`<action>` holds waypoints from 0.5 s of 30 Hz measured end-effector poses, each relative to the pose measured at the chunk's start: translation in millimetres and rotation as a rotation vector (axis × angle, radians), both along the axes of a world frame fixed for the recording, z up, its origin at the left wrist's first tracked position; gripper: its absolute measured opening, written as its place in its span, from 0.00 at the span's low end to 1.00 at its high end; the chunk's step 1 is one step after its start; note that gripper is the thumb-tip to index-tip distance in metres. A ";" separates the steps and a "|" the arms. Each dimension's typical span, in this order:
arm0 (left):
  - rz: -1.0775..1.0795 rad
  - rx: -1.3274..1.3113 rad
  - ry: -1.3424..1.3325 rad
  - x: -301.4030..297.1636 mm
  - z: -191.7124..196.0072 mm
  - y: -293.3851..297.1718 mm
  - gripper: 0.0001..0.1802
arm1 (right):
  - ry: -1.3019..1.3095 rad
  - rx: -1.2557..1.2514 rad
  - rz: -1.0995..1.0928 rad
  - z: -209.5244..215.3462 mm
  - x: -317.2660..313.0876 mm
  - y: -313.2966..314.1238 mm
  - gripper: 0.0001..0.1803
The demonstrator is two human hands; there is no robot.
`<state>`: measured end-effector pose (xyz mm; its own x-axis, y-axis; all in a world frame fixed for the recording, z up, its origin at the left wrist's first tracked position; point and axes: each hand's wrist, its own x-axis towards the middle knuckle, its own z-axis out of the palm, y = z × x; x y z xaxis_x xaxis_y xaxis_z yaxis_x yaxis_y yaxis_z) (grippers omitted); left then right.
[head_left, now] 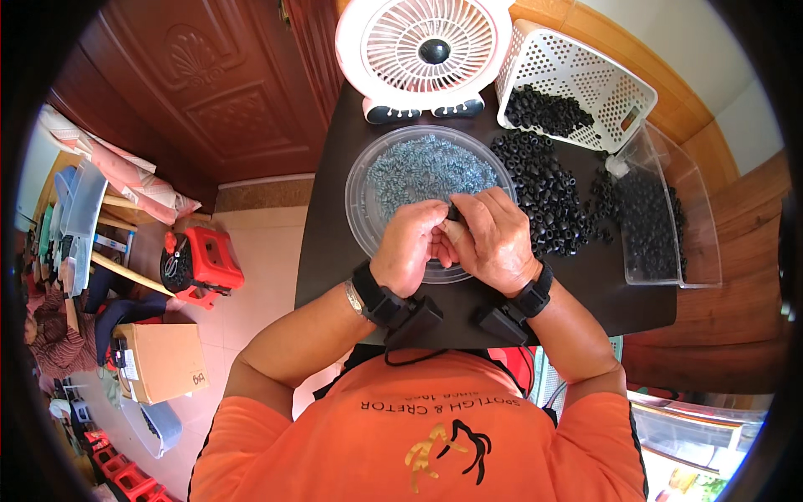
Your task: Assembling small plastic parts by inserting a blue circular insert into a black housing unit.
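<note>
My left hand [408,244] and my right hand [500,238] meet over the near side of a round clear tub [358,219]. Many small, shiny blue-grey metal pieces, spring-like in look, fill the tub [431,171]. Between the thumb and fingers of my right hand shows a small black plastic part [454,212]. My left fingers are curled in against it; whatever they pinch is hidden. Right of the tub lies a heap of black ring-shaped plastic parts [535,188], close to my right knuckles.
A white fan [433,52] stands behind the tub. At the back right, a white perforated basket [615,92] lies tipped, holding black parts. A clear box [703,222] with more black parts sits at the dark table's [326,276] right. Leftward are a red stool [219,258], a cardboard box [167,360] and another person [63,335].
</note>
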<state>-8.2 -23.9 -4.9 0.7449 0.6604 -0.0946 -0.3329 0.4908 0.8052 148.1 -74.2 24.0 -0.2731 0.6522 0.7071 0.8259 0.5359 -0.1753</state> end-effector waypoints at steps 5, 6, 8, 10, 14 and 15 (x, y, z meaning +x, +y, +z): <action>0.034 0.044 -0.038 4.9 9.7 -2.2 0.16 | 0.093 0.025 0.003 -1.6 3.5 4.4 0.19; 0.083 0.085 -0.026 7.4 12.6 -3.7 0.16 | 0.165 -0.025 0.002 1.3 4.0 3.7 0.19; 0.132 0.132 -0.016 8.5 15.4 -5.0 0.15 | 0.309 -0.056 0.103 -2.8 6.6 7.9 0.19; 0.127 0.209 0.006 8.2 15.7 -5.0 0.15 | 0.531 -0.143 0.220 -7.4 9.8 8.6 0.20; 0.123 0.260 0.057 5.4 15.2 -5.2 0.15 | 0.554 -0.180 0.231 -6.7 10.0 7.6 0.21; 0.119 0.259 0.052 4.9 15.3 -5.1 0.15 | 0.554 -0.178 0.230 -6.0 9.7 7.3 0.21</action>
<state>-3.4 -29.0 10.4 0.6591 0.7502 0.0524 -0.3306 0.2265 0.9162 157.8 -66.9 18.0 -0.0445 0.7414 0.6695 0.4536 0.6121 -0.6477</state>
